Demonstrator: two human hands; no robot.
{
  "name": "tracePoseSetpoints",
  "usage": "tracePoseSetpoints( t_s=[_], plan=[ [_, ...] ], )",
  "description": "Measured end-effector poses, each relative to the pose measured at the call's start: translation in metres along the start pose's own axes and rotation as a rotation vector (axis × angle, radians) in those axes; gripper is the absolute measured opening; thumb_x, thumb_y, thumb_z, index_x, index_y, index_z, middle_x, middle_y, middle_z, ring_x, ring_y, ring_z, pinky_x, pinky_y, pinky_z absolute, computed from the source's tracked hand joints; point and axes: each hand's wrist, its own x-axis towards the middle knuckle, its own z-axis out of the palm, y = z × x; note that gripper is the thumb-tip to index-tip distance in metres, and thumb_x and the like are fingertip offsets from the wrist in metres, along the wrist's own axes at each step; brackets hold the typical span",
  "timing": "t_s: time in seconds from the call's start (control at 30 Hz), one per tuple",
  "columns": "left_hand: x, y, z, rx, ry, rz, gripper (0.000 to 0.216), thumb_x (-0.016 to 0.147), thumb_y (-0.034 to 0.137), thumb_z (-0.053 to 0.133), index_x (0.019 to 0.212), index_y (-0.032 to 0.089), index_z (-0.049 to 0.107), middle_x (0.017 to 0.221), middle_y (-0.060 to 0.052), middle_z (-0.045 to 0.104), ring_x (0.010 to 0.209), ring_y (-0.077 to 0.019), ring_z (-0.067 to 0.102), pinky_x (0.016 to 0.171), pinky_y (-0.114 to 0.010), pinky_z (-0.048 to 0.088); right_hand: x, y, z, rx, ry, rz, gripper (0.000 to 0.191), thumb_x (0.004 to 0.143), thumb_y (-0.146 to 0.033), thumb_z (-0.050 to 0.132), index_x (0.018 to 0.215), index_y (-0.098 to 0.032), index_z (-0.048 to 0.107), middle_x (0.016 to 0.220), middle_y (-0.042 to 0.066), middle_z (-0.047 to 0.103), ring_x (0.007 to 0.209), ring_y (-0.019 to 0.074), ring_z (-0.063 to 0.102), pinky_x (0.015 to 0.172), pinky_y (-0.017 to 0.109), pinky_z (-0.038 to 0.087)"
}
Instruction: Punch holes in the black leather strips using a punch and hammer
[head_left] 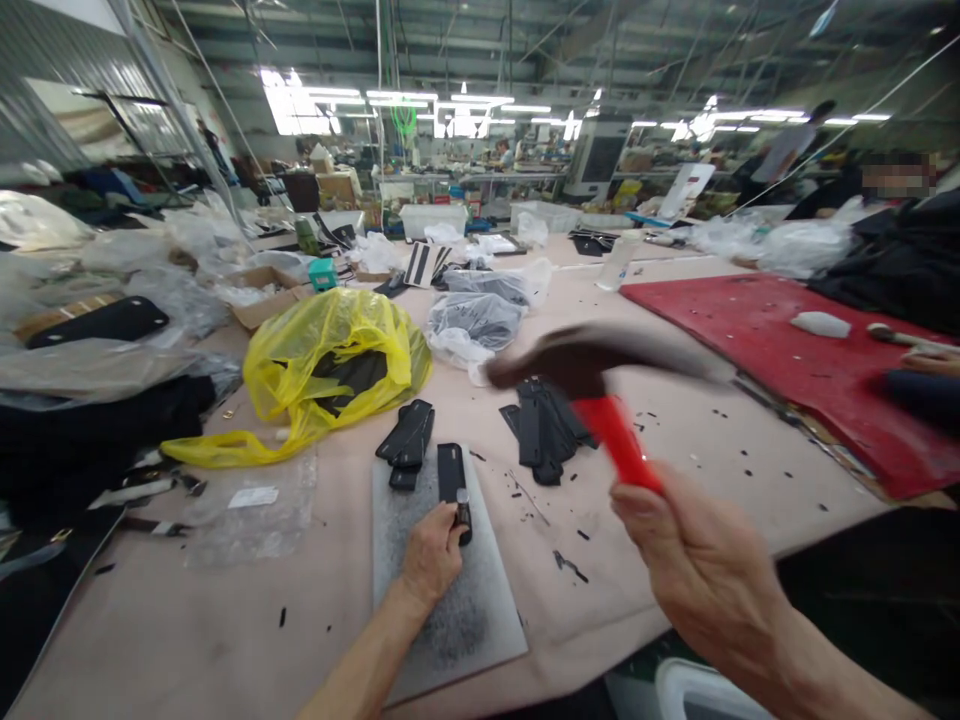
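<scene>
My right hand (690, 540) is closed around the red handle of a claw hammer (619, 440), raised above the table and blurred by motion at its head. My left hand (435, 550) pinches a small metal punch (463, 496), standing on a black strip-shaped piece (451, 470). That piece lies on a grey-white board (487, 600), worn dark in its middle. At the board's upper left, a few similar black pieces (409, 435) overlap. Another pile of black pieces (544, 430) rests right of the board, partly behind the hammer. The punch's lower tip is hidden by my fingers.
A yellow plastic bag (337, 340) with dark pieces sits at the back left, beside a clear plastic bag (255, 510). Cutting scraps dot the pinkish table (225, 620). Pliers (154, 526) lie at left. On the right is a red board (750, 330), with another person's hand (934, 360) near it.
</scene>
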Motion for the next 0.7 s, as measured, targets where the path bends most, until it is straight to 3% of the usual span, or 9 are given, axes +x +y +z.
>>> tracePoseSetpoints(
  t_s=[0.07, 0.2, 0.33, 0.43, 0.5, 0.6, 0.7],
  plan=[
    [0.000, -0.001, 0.001, 0.001, -0.010, -0.002, 0.020, 0.082, 0.008, 0.052, 0.093, 0.021, 0.063, 0.083, -0.005, 0.071, 0.084, -0.0226, 0.069, 0.077, -0.036, 0.058, -0.005, 0.004, 0.006, 0.014, 0.015, -0.001, 0.045, 0.099, -0.054, 0.024, 0.075, -0.026, 0.050, 0.055, 0.003, 0.051, 0.046, 0.0163, 0.043, 0.047, 0.031, 0.027],
    [-0.001, -0.004, 0.002, 0.012, 0.011, 0.007, 0.021, 0.084, 0.009, 0.050, 0.097, 0.019, 0.063, 0.089, -0.007, 0.072, 0.086, -0.0237, 0.070, 0.078, -0.038, 0.059, -0.020, 0.034, 0.017, -0.075, -0.317, -0.008, 0.039, 0.094, -0.056, 0.040, 0.071, -0.025, 0.049, 0.051, -0.001, 0.050, 0.042, 0.0144, 0.038, 0.048, 0.032, 0.021],
    [-0.001, -0.005, 0.003, 0.008, 0.027, 0.021, 0.018, 0.085, 0.011, 0.050, 0.096, 0.019, 0.062, 0.088, -0.008, 0.073, 0.087, -0.0245, 0.071, 0.078, -0.039, 0.060, -0.044, 0.087, 0.029, 0.043, -0.299, 0.308, 0.041, 0.093, -0.056, 0.036, 0.069, -0.024, 0.046, 0.056, 0.000, 0.052, 0.051, 0.0159, 0.046, 0.052, 0.030, 0.030],
    [-0.001, -0.006, 0.002, -0.004, 0.031, 0.026, 0.018, 0.084, 0.010, 0.051, 0.094, 0.020, 0.062, 0.085, -0.006, 0.073, 0.086, -0.0243, 0.071, 0.079, -0.038, 0.060, -0.070, 0.134, 0.052, 0.220, -0.319, 0.619, 0.044, 0.092, -0.056, 0.028, 0.064, -0.025, 0.039, 0.050, -0.003, 0.041, 0.044, 0.0143, 0.039, 0.047, 0.028, 0.030],
    [-0.001, -0.006, 0.002, -0.008, 0.029, 0.015, 0.019, 0.084, 0.010, 0.051, 0.095, 0.020, 0.062, 0.086, -0.007, 0.073, 0.087, -0.0243, 0.071, 0.079, -0.038, 0.060, -0.086, 0.163, 0.070, 0.209, -0.323, 0.708, 0.044, 0.093, -0.054, 0.026, 0.064, -0.025, 0.041, 0.049, -0.003, 0.038, 0.042, 0.0149, 0.038, 0.045, 0.029, 0.032],
    [-0.002, -0.007, 0.001, -0.019, 0.006, -0.019, 0.018, 0.086, 0.012, 0.051, 0.097, 0.019, 0.064, 0.092, -0.008, 0.074, 0.089, -0.0241, 0.071, 0.080, -0.038, 0.060, -0.093, 0.180, 0.093, -0.064, -0.189, 0.551, 0.038, 0.093, -0.046, 0.031, 0.075, -0.023, 0.055, 0.063, 0.004, 0.054, 0.058, 0.0218, 0.055, 0.056, 0.034, 0.043],
    [-0.002, -0.007, 0.001, -0.038, -0.018, -0.045, 0.021, 0.087, 0.014, 0.050, 0.100, 0.019, 0.065, 0.096, -0.009, 0.074, 0.090, -0.0231, 0.072, 0.079, -0.037, 0.060, -0.075, 0.152, 0.111, -0.291, -0.018, 0.300, 0.032, 0.092, -0.035, 0.041, 0.110, -0.017, 0.060, 0.108, 0.017, 0.064, 0.095, 0.0302, 0.060, 0.082, 0.044, 0.047]
  ],
)
